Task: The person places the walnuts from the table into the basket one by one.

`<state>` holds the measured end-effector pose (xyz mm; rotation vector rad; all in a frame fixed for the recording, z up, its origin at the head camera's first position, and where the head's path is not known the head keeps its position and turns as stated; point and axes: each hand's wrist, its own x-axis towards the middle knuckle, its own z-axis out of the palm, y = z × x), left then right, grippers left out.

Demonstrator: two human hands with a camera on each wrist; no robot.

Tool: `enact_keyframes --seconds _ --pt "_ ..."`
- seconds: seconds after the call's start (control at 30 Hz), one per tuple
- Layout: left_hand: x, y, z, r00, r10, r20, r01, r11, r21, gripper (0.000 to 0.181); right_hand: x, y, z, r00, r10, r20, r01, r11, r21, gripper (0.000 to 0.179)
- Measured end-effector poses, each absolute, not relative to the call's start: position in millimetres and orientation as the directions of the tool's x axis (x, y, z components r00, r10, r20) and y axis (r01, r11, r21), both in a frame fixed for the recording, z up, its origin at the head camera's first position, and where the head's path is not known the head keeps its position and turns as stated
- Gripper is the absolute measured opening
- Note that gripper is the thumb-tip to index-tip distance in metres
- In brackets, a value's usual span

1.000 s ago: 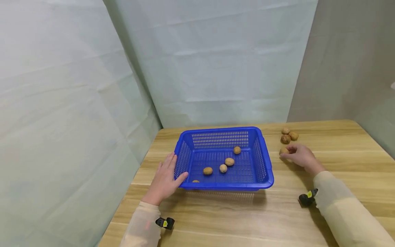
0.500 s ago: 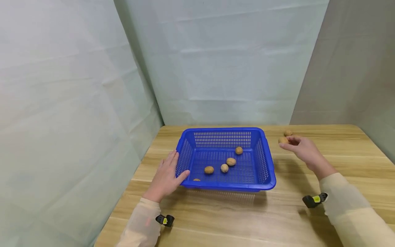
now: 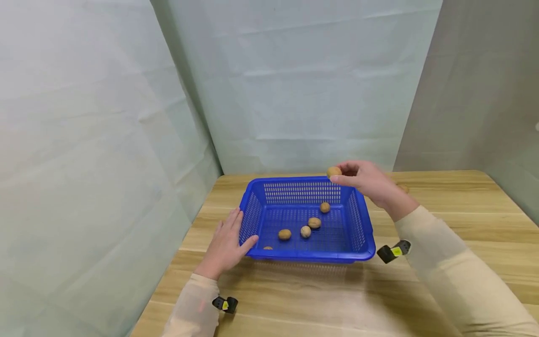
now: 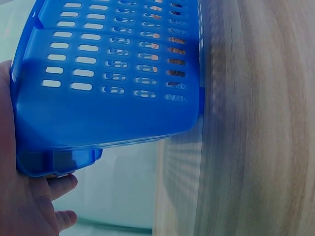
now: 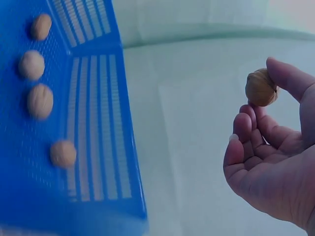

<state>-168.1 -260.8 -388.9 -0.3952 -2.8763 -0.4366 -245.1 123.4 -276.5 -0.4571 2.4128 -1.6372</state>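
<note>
A blue plastic basket (image 3: 311, 256) with slotted walls stands on the wooden table, several walnuts (image 3: 314, 223) lying spread over its floor. My left hand (image 3: 225, 245) rests on the basket's left rim, fingers straight and thumb over the near corner; the left wrist view shows it against the rim (image 4: 15, 73). Above the basket's far right corner, my right hand (image 3: 368, 182) pinches a walnut (image 3: 334, 172) between thumb and fingertips. In the right wrist view this walnut (image 5: 261, 87) is up in the air, apart from the basket.
Behind my right hand, a walnut (image 3: 403, 188) shows partly on the table (image 3: 455, 224) at the back right. Pale cloth (image 3: 320, 93) hangs along the table's back and left edges.
My right hand has lifted the walnut off the table and carried it left, over the basket's far right corner. My left hand has stayed on the rim.
</note>
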Motion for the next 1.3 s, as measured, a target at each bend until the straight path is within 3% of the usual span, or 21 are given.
enact_keyframes --seconds 0.3,0.43,0.53,0.77,1.1,1.3 --pt "-164.7 -262.2 -392.7 -0.938 0.233 0.258 0.301 0.916 0.266 0.086 -271.3 60.5 -290.7 -0.876 -0.479 -0.06 -0.118 0.332 -0.936 0.056" --pt "-164.1 -260.7 -391.7 -0.935 0.231 0.27 0.305 0.911 0.277 0.087 -278.2 44.6 -306.7 -0.861 -0.497 -0.106 -0.105 0.379 -0.92 0.043" --pt "-164.5 -260.4 -391.2 -0.928 0.237 0.286 0.318 0.905 0.283 0.087 -283.0 39.3 -315.1 -0.856 -0.494 -0.15 -0.076 0.407 -0.91 0.038" --pt "-165.8 -261.3 -391.2 -0.927 0.237 0.29 0.317 0.909 0.27 0.088 -294.8 37.4 -325.7 -0.862 -0.461 -0.211 -0.014 0.438 -0.899 0.047" --pt "-160.9 -260.3 -391.3 -0.938 0.232 0.257 0.304 0.907 0.291 0.087 -303.8 32.9 -351.3 -0.862 -0.452 -0.232 -0.03 0.501 -0.865 0.055" --pt "-160.7 -261.7 -389.4 -0.937 0.226 0.266 0.3 0.912 0.281 0.087 -304.1 28.9 -351.0 -0.853 -0.468 -0.234 -0.034 0.496 -0.868 0.044"
